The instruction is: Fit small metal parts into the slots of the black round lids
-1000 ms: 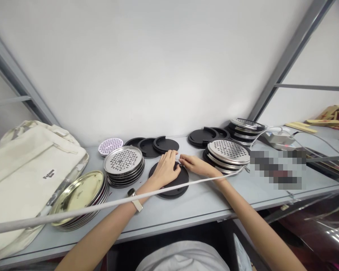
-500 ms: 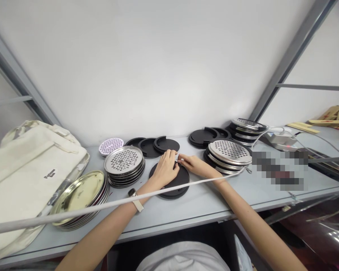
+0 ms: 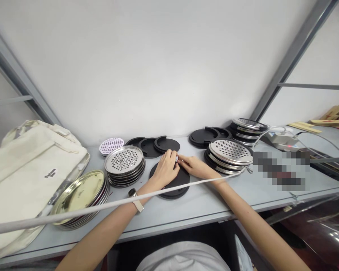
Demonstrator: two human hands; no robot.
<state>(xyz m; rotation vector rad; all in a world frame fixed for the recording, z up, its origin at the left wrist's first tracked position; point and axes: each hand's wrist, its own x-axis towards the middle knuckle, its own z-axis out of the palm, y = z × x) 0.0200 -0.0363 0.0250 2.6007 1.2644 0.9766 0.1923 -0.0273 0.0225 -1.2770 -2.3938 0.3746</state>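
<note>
A black round disc lies flat on the grey table in front of me, partly covered by my hands. My left hand rests over its far left part, fingers bent at the far rim and thumb on top, closed on it. From the right, my right hand reaches to the same far rim. Its thumb and fingertips are pinched together beside the left fingers, on something small and pale that I cannot make out. Behind the hands lie several black discs with raised partial rims.
Stacked metal grater discs stand left and right. Golden round plates and a cream canvas bag lie farther left. A white cord crosses in front of my forearms. At the right sits a white power strip.
My right fingertips have shifted very slightly at the disc's far rim and closed in nearer the left fingers. The left hand and the disc look almost unmoved.
</note>
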